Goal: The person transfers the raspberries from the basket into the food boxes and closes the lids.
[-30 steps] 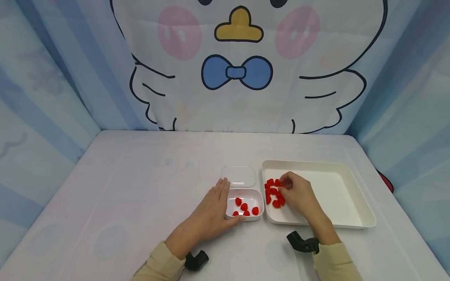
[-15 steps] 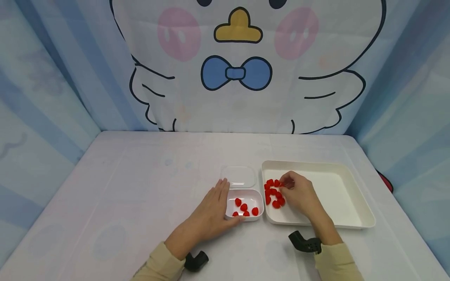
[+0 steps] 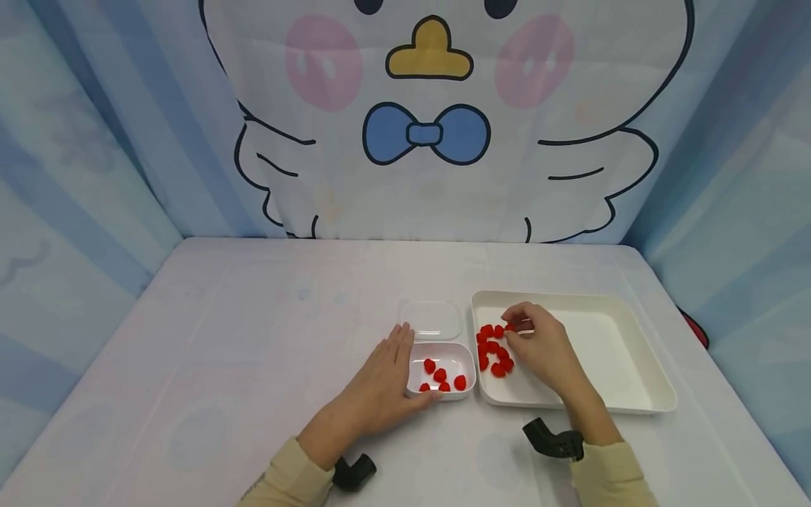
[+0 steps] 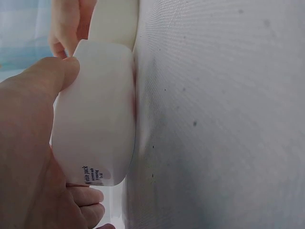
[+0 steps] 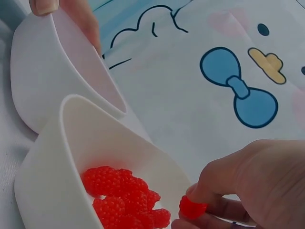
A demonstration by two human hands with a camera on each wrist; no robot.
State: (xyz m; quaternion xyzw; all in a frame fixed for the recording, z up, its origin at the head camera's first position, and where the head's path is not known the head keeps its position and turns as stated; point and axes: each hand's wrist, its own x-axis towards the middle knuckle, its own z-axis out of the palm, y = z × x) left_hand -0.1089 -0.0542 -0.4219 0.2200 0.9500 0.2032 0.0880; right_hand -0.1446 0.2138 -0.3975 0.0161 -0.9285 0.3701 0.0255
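Observation:
My right hand pinches one red raspberry between thumb and fingers, just over the left part of the cream tray. Below and beside it, several more raspberries lie clustered against that tray's left wall. My left hand holds a small white box; its thumb lies on the near rim and its fingers run along the left side. Several raspberries are spread on the box's floor.
A clear plastic lid lies flat behind the box. Box and tray stand almost side by side on the white-covered table. Printed curtains enclose the back and sides.
My right hand has shifted slightly up and right, drawing one raspberry a little away from the cluster. The left hand and the box have stayed put.

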